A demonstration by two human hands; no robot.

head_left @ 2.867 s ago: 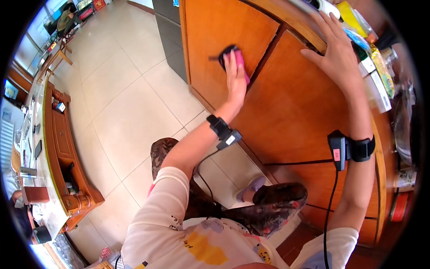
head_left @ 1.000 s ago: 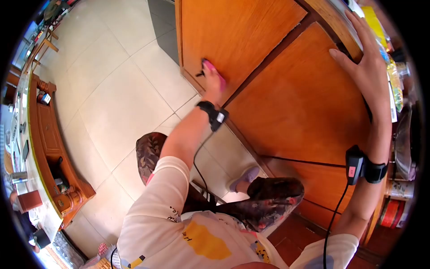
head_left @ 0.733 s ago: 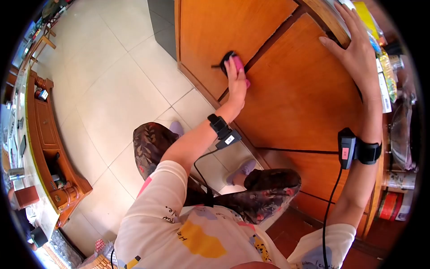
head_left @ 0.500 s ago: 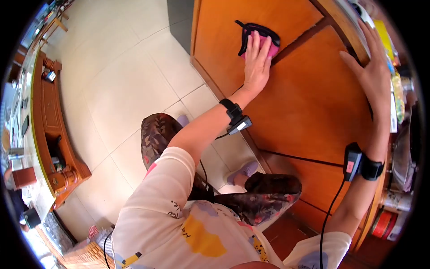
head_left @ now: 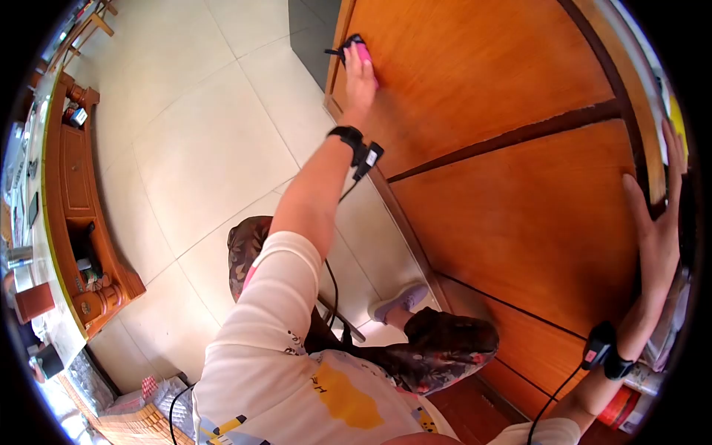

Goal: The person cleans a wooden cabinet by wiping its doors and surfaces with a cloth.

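Observation:
My left hand point(head_left: 360, 83) reaches forward with its fingers laid over a pink cloth point(head_left: 366, 58) with black edging and a small black loop. It presses the cloth against the orange-brown wooden panel of a cabinet point(head_left: 504, 208), near the panel's far left edge. Part of the cloth is hidden under the fingers. On the right, my right hand point(head_left: 658, 230) rests at the cabinet's top edge, thumb spread from the fingers. Its fingertips are dim at the border of the view. Each wrist wears a black strap with a small device and cable.
A dark grey box-like surface point(head_left: 311, 41) stands beyond the cabinet's left end. At left is a carved wooden desk point(head_left: 78, 178) with a glass top and items on it. Pale floor tiles point(head_left: 200, 126) lie between. A woven basket point(head_left: 122, 426) sits at lower left.
My left hand has slid the cloth left and outward across the panel, toward its edge. The view has shifted, and my right hand now appears lower and farther right, still at the cabinet's edge.

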